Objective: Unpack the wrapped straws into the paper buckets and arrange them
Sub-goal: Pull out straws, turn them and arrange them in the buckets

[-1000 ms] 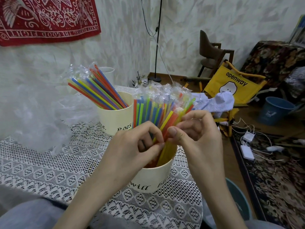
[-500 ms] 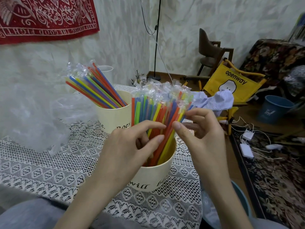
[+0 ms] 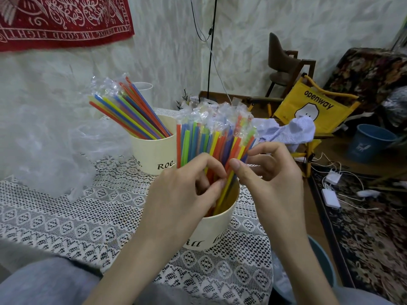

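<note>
Arranging wrapped straws (image 3: 211,146) upright in near paper bucket (image 3: 214,230) at table's (image 3: 66,216) right edge: left hand (image 3: 187,192) and right hand (image 3: 264,170) pinching stems above rim. Far bucket (image 3: 152,155) already filled. Next, probably: spreading bundle evenly without tipping bucket.
</note>
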